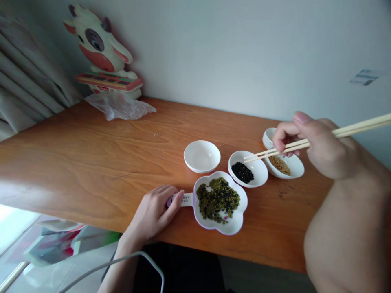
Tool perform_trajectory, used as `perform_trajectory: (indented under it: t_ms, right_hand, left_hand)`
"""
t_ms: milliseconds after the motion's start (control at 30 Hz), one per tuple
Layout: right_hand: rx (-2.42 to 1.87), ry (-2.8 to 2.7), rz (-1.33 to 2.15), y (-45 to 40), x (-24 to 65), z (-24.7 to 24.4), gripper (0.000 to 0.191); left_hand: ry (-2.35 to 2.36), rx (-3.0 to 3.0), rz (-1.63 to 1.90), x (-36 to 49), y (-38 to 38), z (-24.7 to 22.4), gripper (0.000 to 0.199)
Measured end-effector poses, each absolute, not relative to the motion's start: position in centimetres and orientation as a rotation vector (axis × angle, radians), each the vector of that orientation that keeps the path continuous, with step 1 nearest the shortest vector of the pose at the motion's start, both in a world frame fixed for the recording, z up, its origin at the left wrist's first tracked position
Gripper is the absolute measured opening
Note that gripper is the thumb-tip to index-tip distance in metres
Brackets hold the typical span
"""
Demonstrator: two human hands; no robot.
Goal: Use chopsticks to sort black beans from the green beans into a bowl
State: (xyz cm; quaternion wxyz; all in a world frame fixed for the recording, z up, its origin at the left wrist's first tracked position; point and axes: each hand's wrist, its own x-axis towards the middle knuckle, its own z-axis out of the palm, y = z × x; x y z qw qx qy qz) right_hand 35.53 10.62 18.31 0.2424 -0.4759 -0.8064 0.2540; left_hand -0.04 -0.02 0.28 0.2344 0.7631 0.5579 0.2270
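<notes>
My left hand (159, 209) is wrapped round the handle of a flower-shaped dish (236, 224) with a purple rim. Green and black beans (218, 197) lie mixed in that dish. In my right hand (317, 142) is a pair of wooden chopsticks (351, 129), their tips over a white bowl (259, 171) holding black beans (242, 172). No bean shows between the tips. To the left of it stands an empty white bowl (202, 156). Partly under my right hand, another white bowl (297, 167) holds tan beans (279, 165).
Behind my right fingers is a small white cup or bowl (269, 138). A cow-shaped toy keyboard (108, 81) and a clear plastic bag (120, 106) sit at the back left of the wooden table (91, 162). A grey cable (122, 258) crosses my left forearm.
</notes>
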Motion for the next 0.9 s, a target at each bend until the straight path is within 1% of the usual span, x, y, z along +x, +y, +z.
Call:
perform_trajectory:
  t_ms: [67,167,300,733,900]
  right_hand:
    - [-1.203,-2.266,0.73,10.3,34.2,17.9,0.066]
    - [-1.054,-2.388,0.879,10.0,31.3,16.7,0.065]
    - [-0.98,-2.546,0.991,10.0,28.1,14.8,0.063]
    - [-0.918,-2.67,1.017,10.5,26.2,12.8,0.059]
    - [-0.944,-2.674,1.004,10.8,26.4,12.6,0.063]
  left_hand:
    - [1.521,2.097,0.633,0.1,0.0,0.4,0.037]
    - [1.521,2.091,0.644,0.2,0.0,0.5,0.039]
    - [1.521,2.092,0.671,0.3,0.1,0.6,0.039]
    - [1.508,2.101,0.683,0.4,0.1,0.7,0.038]
    - [1.511,2.109,0.689,0.4,0.1,0.8,0.038]
